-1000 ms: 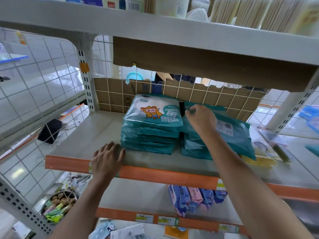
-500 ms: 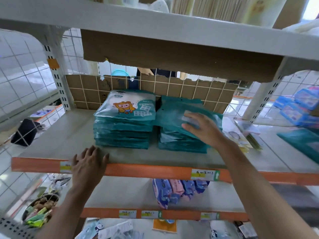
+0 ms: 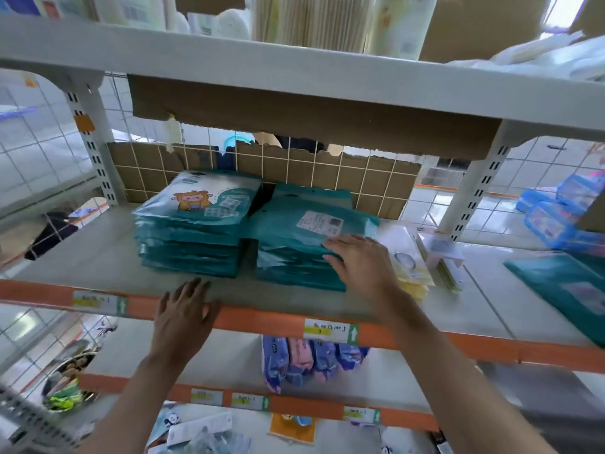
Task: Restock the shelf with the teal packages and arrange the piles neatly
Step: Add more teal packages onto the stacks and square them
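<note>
Two piles of teal packages stand side by side on the middle shelf (image 3: 98, 257). The left pile (image 3: 193, 231) has a cartoon-print package on top. The right pile (image 3: 294, 237) shows a plain teal back with a white label and sits a little askew. My right hand (image 3: 363, 263) lies with straight fingers on the right front corner of the right pile. My left hand (image 3: 183, 316) rests flat on the shelf's orange front edge, in front of the left pile and apart from it. Another teal package (image 3: 563, 286) lies alone at the far right of the shelf.
Yellow and white flat packets (image 3: 409, 267) lie just right of the right pile. Torn cardboard (image 3: 294, 103) hangs from the upper shelf, low over the piles. A white upright (image 3: 468, 188) stands at the right. Blue and pink packs (image 3: 311, 358) sit on the shelf below.
My right hand has slid from the back of the right pile forward to its right front corner. My left hand stays on the shelf edge. The view has shifted right.
</note>
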